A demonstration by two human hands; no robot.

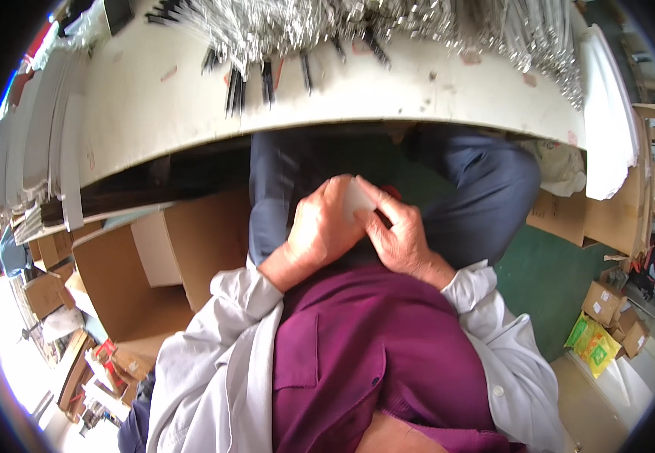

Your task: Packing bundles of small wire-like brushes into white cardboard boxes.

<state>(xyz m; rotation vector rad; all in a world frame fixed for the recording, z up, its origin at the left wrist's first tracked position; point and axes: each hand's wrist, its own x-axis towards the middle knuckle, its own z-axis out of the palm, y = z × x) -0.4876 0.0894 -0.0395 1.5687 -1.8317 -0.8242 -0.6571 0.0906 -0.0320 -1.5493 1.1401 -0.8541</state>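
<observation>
Over my lap, both hands are together at a small flat white piece (356, 198), perhaps folded paper or card; its exact kind I cannot make out. My left hand (317, 220) is closed, its fingers curled around the piece's left side. From the other side, my right hand (399, 235) pinches its edge between thumb and fingers. The palms hide part of it. Beyond my hands, on the white worktable (410, 94), lies a big heap of thin shiny silver strands (282, 30). Several black sticks (235, 92) poke out toward the table's near edge.
Stacked white boards (37, 128) stand at the table's left end, and a white sheet (608, 113) hangs at its right end. An open cardboard box (120, 279) is at my left. On the right are small cartons (603, 302) and a yellow-green bag (593, 343).
</observation>
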